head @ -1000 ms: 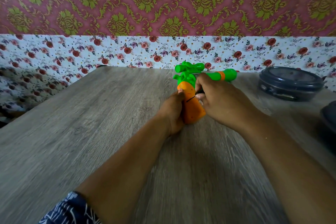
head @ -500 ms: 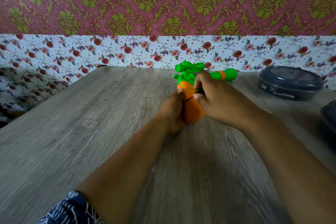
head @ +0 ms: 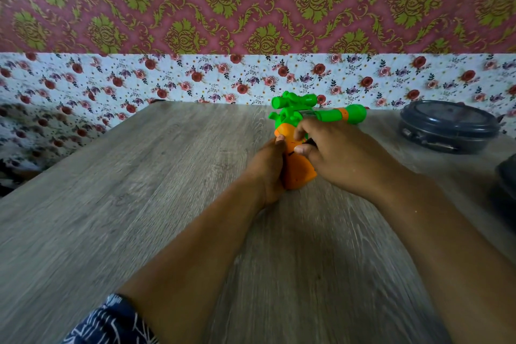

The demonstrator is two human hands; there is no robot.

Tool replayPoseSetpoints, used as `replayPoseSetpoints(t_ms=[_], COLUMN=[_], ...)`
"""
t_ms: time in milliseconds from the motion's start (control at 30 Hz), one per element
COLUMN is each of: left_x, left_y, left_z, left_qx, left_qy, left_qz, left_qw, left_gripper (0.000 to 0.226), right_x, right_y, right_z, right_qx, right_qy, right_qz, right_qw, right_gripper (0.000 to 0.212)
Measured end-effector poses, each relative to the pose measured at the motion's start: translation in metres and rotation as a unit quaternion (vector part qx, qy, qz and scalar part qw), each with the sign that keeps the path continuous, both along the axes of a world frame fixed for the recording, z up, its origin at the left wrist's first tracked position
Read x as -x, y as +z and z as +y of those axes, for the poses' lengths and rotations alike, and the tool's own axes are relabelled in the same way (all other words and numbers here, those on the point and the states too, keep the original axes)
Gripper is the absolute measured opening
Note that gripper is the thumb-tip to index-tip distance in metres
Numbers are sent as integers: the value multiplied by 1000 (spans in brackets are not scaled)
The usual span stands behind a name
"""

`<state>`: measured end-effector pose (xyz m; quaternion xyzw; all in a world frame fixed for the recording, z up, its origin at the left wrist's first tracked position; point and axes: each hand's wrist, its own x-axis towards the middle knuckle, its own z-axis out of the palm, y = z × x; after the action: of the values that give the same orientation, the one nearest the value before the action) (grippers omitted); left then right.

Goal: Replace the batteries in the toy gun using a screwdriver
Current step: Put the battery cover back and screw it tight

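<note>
**Bare forearms, one patterned sleeve**

Two forearms reach in from the bottom of the frame, both uncovered up to the wrists. At the lower left edge there's a sleeve: dark navy fabric with thin white line markings, ending above the elbow. No rings, watch or bands show on the left hand or right hand.

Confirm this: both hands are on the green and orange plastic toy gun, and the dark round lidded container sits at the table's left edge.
Not quite. The head view shows the dark round lidded container at the right edge of the grey wood-grain table, not the left. The rest stands: the left hand and right hand are both on the green and orange plastic toy gun.
</note>
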<state>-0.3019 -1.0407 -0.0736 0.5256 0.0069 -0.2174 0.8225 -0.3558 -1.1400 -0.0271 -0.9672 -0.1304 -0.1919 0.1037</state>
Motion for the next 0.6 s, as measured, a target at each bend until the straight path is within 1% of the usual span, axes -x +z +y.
replayPoseSetpoints(t_ms=[67, 100, 200, 300, 467, 500, 533, 567, 600], left_x=[-2, -4, -6, -8, -14, -14, -13, -12, -12], left_y=[-2, -3, -6, -11, -14, -14, -14, -14, -13], left_z=[-1, -1, -2, -4, -4, -4, -3, -3, -4], left_qx=[-11, -15, -19, -30, -51, -48, -44, -41, -40], left_qy=[7, 10, 19, 22, 18, 18, 16, 14, 11], left_qz=[3, 2, 2, -12, -26, -26, -27, -29, -34], left_qw=[1000, 1000, 1000, 999, 998, 998, 999, 999, 999], left_gripper=[42, 42, 42, 41, 43, 43, 43, 43, 43], right_x=[-1, -1, 0, 2, 6, 6, 6, 5, 4], right_y=[-1, -2, -1, 3, 7, 7, 6, 5, 5], right_z=[2, 2, 3, -1, 3, 3, 2, 1, -1], right_qx=[-24, -17, 16, 68, 110, 107, 95, 68, 35], right_qy=[14, 14, -11, -45, -78, -74, -66, -47, -27], right_qz=[25, 17, -43, -73, -52, -43, -25, -4, 20], right_qw=[999, 1000, 999, 994, 990, 991, 993, 997, 999], right_gripper=[14, 14, 12, 25, 46, 46, 43, 36, 24])
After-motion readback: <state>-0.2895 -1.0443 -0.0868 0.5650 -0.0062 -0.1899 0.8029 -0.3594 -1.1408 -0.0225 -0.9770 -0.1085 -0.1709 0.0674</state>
